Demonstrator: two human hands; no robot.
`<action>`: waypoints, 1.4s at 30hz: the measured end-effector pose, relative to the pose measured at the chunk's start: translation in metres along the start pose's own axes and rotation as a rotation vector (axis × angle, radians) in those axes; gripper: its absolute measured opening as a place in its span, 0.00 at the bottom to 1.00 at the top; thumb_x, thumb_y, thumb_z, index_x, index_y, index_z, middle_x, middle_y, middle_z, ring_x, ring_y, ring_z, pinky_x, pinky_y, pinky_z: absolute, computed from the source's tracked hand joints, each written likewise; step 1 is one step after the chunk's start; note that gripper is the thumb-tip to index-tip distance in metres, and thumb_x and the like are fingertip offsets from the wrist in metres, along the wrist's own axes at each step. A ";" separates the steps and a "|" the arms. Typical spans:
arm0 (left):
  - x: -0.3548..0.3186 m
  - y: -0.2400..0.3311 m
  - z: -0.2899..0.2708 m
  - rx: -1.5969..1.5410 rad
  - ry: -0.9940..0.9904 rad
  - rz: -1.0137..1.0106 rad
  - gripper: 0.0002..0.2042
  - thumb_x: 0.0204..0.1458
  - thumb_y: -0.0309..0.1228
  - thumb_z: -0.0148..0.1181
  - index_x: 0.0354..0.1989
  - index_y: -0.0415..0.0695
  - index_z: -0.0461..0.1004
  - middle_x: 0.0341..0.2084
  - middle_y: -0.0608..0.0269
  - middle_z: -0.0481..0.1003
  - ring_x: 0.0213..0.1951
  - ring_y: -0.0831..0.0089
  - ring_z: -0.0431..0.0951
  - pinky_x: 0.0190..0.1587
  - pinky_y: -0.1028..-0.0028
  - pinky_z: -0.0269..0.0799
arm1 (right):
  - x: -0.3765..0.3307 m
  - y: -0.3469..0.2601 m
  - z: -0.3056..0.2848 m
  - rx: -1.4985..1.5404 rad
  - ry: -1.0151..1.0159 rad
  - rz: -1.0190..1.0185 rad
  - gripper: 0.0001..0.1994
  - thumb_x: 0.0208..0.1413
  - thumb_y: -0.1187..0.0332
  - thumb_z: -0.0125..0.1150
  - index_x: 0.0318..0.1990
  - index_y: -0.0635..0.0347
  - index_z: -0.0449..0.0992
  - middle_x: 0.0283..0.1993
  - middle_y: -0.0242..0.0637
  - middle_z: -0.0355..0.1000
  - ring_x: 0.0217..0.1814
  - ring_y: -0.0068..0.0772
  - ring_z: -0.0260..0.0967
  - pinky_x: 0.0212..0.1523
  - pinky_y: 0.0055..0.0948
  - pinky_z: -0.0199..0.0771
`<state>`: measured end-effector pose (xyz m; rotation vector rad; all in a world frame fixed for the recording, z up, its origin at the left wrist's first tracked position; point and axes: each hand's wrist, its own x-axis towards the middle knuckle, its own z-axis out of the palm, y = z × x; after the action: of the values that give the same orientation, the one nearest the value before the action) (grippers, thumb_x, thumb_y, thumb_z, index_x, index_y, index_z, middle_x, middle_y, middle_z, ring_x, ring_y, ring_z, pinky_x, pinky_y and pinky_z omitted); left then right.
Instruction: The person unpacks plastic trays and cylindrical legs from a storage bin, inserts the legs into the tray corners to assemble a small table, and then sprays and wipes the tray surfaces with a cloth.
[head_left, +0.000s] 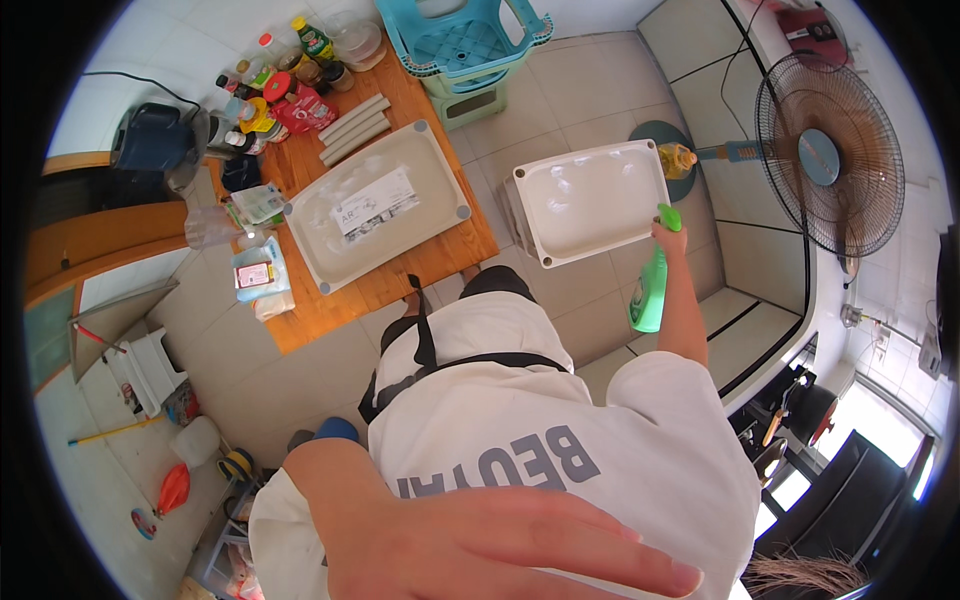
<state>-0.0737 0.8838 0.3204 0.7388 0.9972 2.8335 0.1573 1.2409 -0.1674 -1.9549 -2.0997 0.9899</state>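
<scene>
My right hand (671,238) is wrapped round the neck of a green spray bottle (650,292), which hangs upright off my right side. Just beyond that bottle is a white rectangular tray (594,203) with a shiny inside, above the tiled floor. My left hand (480,548) is large and close at the lower edge, in front of my white shirt. Its fingers are stretched out and hold nothing; some of it is cut off by the frame. A beige panel (440,165) with round grey corners and a printed label lies on the wooden table (470,225), apart from both hands.
Grey tubes (355,130) lie on the table beside several condiment bottles (275,85). Packets (263,272) sit at its left end. Blue and green stools (465,50) stand beyond. A standing fan (828,155) is on the right, with a yellow oil bottle (678,160) near its base.
</scene>
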 end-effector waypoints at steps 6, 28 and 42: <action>0.018 0.004 -0.023 -0.065 -0.309 -0.104 0.08 0.44 0.29 0.64 0.34 0.50 0.74 0.26 0.55 0.78 0.27 0.66 0.75 0.31 0.75 0.73 | -0.065 -0.007 0.023 -0.020 -0.088 -0.130 0.09 0.39 0.70 0.62 0.31 0.57 0.80 0.23 0.30 0.74 0.25 0.21 0.72 0.29 0.23 0.72; 0.041 0.023 -0.138 0.022 -0.839 -0.724 0.15 0.54 0.27 0.47 0.49 0.36 0.68 0.38 0.44 0.74 0.42 0.50 0.75 0.45 0.59 0.69 | -0.102 0.039 0.008 -0.105 -0.131 -0.024 0.14 0.36 0.59 0.63 0.34 0.48 0.80 0.29 0.40 0.76 0.34 0.38 0.75 0.36 0.35 0.73; 0.027 0.054 -0.213 0.392 -0.196 -0.754 0.16 0.53 0.23 0.43 0.50 0.31 0.64 0.40 0.47 0.72 0.44 0.59 0.74 0.51 0.61 0.66 | -0.170 -0.025 0.041 -0.044 -0.365 -0.100 0.11 0.40 0.63 0.61 0.35 0.50 0.78 0.28 0.35 0.75 0.31 0.30 0.74 0.34 0.31 0.72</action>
<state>-0.1877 0.7226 0.2196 0.4953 1.4325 1.9178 0.1442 1.0690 -0.1272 -1.7744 -2.3936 1.3790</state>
